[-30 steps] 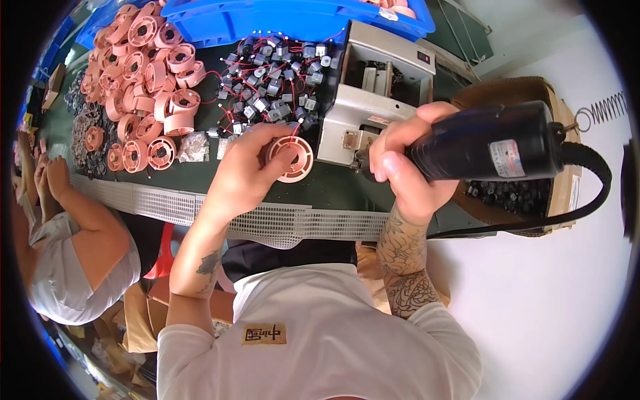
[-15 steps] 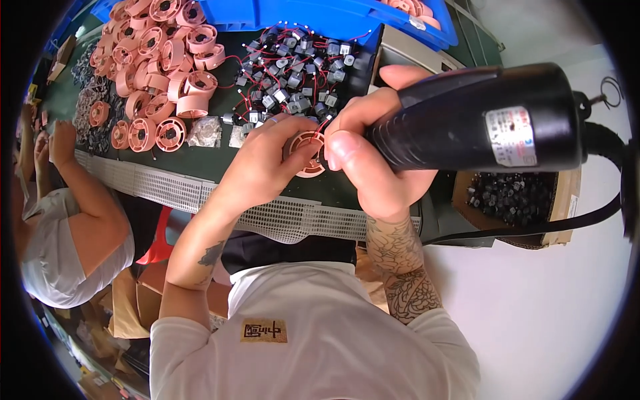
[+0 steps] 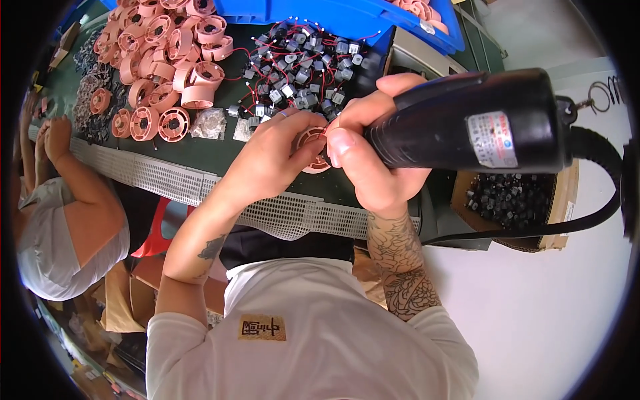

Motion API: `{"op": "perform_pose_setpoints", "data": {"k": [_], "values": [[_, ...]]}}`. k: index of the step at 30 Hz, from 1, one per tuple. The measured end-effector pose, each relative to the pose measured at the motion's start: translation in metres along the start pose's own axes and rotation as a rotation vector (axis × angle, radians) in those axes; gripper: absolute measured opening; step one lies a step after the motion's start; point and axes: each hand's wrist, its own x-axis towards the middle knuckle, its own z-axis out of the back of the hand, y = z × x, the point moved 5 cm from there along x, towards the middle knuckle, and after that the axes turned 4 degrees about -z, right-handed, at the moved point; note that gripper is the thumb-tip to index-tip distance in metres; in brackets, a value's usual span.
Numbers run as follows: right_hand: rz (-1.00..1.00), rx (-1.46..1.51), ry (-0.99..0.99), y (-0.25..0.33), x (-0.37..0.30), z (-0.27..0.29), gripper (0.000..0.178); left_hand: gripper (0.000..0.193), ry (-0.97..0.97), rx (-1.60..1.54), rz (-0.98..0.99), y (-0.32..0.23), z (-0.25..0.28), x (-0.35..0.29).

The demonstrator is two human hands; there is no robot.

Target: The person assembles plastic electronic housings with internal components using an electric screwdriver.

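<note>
My right hand (image 3: 381,177) is closed on a black corded electric screwdriver (image 3: 433,127), its thick body lying across the palm and out to the right. Its thumb and forefinger come together at the right edge of a round pink plastic housing (image 3: 316,167). A bit of red wire shows near these fingertips. From the other side, my left hand (image 3: 263,160) curls its fingers and thumb on the housing, which sits low over the table's near side. The screwdriver's tip and most of the housing's inside are hidden behind my fingers.
Pink housings (image 3: 160,73) are heaped at the far left. Small grey motors with red wires (image 3: 303,67) lie behind my hands, before a blue bin (image 3: 300,12). A cardboard box (image 3: 567,200) of dark parts stands at right, under the screwdriver's cable (image 3: 600,213). A co-worker (image 3: 80,213) sits at left.
My right hand and the screwdriver have shifted slightly left, and the tool's rear end has tilted a little. The view has moved slightly. Both hands keep their hold.
</note>
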Motion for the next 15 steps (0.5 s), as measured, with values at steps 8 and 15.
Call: {"op": "perform_pose_setpoints", "data": {"k": [8, 15], "values": [[0.075, -0.076, 0.0, 0.002, 0.0, -0.001, 0.056, 0.023, -0.019, -0.014, -0.016, -0.002, 0.0, -0.001], [-0.002, 0.24, -0.198, 0.016, 0.001, 0.035, 0.061, 0.043, -0.13, 0.202, -0.03, -0.018, 0.01, -0.013]]}}
